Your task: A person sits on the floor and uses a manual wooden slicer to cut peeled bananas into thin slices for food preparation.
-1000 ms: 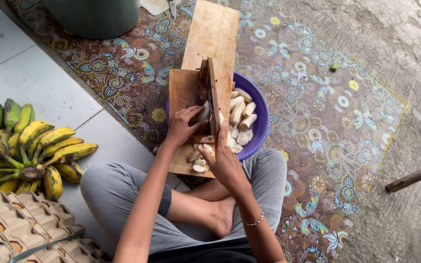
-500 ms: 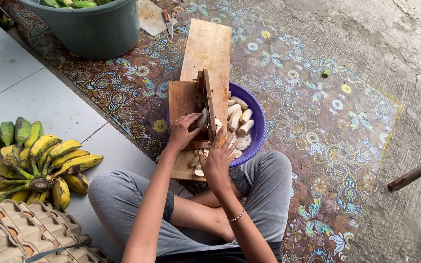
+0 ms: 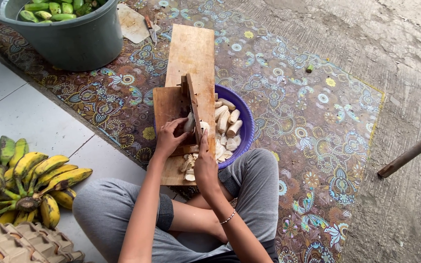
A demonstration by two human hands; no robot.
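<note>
Holding a peeled banana (image 3: pixel 189 122) in the left hand (image 3: pixel 169 139) grip against the upright blade of a wooden slicer board (image 3: pixel 187 92), resting the right hand (image 3: pixel 205 163), grip state unclear, beside cut slices (image 3: pixel 187 165), sitting cross-legged by a purple bowl (image 3: pixel 245 127) of peeled bananas.

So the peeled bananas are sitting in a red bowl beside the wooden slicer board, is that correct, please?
Not quite: the bowl is purple, not red, as the head view shows. The peeled bananas do lie in it, beside the wooden slicer board.
</note>
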